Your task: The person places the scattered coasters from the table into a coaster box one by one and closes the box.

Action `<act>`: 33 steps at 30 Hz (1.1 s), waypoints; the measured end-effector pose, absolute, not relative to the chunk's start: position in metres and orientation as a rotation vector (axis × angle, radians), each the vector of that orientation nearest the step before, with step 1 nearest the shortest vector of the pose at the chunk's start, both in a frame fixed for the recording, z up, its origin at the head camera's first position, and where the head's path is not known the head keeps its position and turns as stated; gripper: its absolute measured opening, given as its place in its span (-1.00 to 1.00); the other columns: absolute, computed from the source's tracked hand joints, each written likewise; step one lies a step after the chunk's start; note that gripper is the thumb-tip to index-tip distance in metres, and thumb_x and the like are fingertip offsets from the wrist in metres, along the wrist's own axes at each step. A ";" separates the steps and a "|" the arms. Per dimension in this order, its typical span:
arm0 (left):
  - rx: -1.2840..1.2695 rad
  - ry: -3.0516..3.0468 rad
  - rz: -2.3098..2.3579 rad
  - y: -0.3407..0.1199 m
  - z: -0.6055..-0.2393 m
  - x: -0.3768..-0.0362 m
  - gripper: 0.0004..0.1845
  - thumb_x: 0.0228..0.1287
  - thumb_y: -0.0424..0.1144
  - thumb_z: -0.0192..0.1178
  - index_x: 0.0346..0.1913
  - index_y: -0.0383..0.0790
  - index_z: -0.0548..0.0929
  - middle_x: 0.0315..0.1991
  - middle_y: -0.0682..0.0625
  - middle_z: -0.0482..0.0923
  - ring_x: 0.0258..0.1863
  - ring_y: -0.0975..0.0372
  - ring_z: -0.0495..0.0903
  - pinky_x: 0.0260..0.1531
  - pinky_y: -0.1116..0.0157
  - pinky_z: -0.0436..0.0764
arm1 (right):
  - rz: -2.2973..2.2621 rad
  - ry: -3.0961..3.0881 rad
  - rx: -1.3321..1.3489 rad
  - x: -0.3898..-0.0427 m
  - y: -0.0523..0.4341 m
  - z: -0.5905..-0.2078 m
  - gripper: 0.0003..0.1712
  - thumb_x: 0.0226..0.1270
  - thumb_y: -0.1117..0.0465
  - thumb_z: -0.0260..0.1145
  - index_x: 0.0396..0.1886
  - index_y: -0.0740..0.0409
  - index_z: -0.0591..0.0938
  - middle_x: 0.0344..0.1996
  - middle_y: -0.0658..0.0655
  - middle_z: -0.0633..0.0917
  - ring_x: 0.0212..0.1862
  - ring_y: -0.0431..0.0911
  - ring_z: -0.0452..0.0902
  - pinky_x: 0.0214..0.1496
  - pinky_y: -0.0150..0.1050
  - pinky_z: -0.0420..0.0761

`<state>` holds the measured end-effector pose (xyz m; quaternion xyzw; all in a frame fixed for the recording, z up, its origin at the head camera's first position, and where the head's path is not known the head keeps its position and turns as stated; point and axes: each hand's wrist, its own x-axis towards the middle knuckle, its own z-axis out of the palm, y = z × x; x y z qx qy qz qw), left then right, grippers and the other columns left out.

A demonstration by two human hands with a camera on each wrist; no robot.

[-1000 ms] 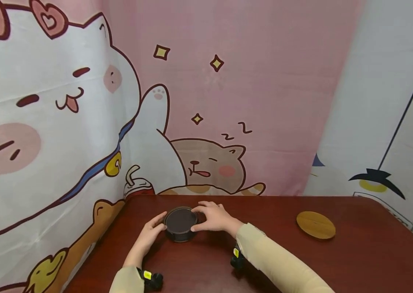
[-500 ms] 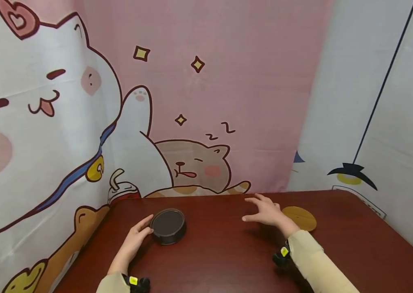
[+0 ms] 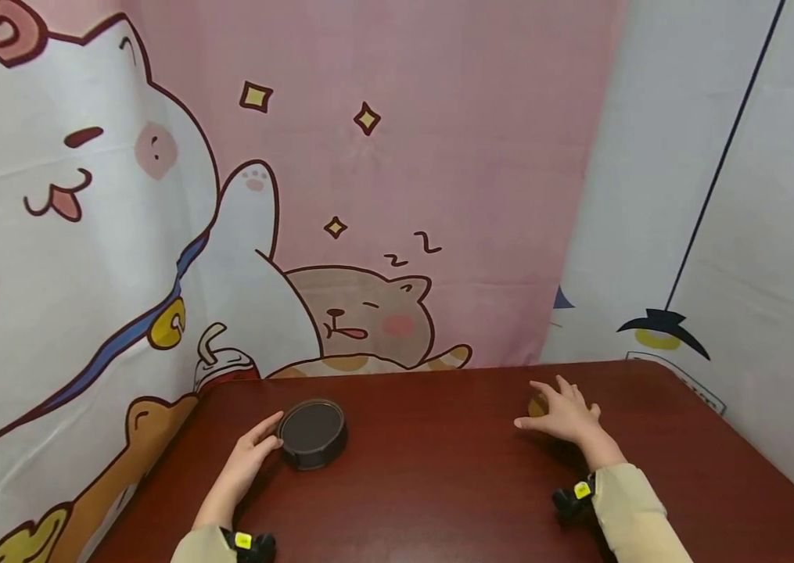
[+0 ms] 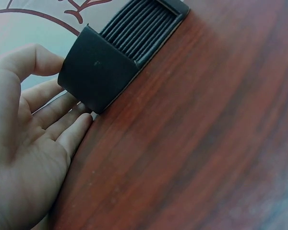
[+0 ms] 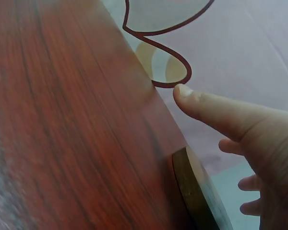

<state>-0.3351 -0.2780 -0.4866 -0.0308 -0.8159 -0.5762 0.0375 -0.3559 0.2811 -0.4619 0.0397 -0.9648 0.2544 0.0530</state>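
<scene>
A round black holder (image 3: 312,436) stands on the table at left of centre. Through a gap in its wall, the left wrist view shows a stack of thin dark discs (image 4: 143,29), which look like coasters. My left hand (image 3: 242,467) touches the holder's near left side with thumb and relaxed fingertips, not wrapped around it. Over on the right, my right hand (image 3: 567,416) hovers above a round wooden disc (image 3: 537,405), fingers spread. Most of that disc is hidden under the hand in the head view. In the right wrist view its thick edge (image 5: 188,189) shows below the thumb, apart from it.
The reddish-brown wooden table (image 3: 425,477) extends between the two hands. Behind it and along its left side hangs a printed cartoon curtain (image 3: 481,195), close to the table's edges. Each wrist wears a small black camera (image 3: 256,546).
My right hand has left the black holder and moved right, to above the wooden disc. The left hand stays at the holder. The head view has turned somewhat to the right.
</scene>
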 end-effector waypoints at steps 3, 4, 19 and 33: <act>-0.099 -2.505 -1.773 -0.277 -0.488 -0.336 -0.39 0.25 -0.38 0.06 0.41 -0.24 0.35 0.34 -0.24 0.34 0.34 0.01 0.24 0.25 0.01 0.19 | 0.782 -2.926 0.101 -0.355 0.289 -0.466 0.14 -0.09 -0.36 0.44 0.41 0.17 0.32 0.39 0.58 0.01 0.35 0.56 -0.19 0.07 0.60 -0.20; -0.097 -2.499 -1.773 -0.277 -0.488 -0.336 -0.39 0.25 -0.38 0.06 0.41 -0.24 0.35 0.34 -0.23 0.34 0.34 0.01 0.24 0.25 0.00 0.18 | 0.781 -2.924 0.098 -0.356 0.290 -0.466 0.15 -0.09 -0.36 0.44 0.41 0.17 0.32 0.38 0.58 0.01 0.35 0.56 -0.19 0.06 0.60 -0.20; -0.119 -2.485 -1.805 -0.278 -0.488 -0.335 -0.39 0.26 -0.37 0.06 0.41 -0.25 0.34 0.35 -0.24 0.34 0.36 0.00 0.22 0.27 -0.04 0.14 | 0.757 -3.002 0.123 -0.345 0.314 -0.473 0.19 -0.13 -0.36 0.45 0.42 0.20 0.31 0.30 0.62 0.19 0.25 0.54 0.03 -0.06 0.57 0.03; -0.114 -2.481 -1.781 -0.277 -0.490 -0.335 -0.39 0.24 -0.38 0.06 0.40 -0.26 0.35 0.32 -0.24 0.36 0.34 0.00 0.24 0.25 -0.02 0.14 | 0.714 -2.909 0.156 -0.349 0.329 -0.482 0.08 -0.20 -0.34 0.49 0.34 0.08 0.46 0.21 0.53 0.34 0.14 0.47 0.18 -0.16 0.44 0.14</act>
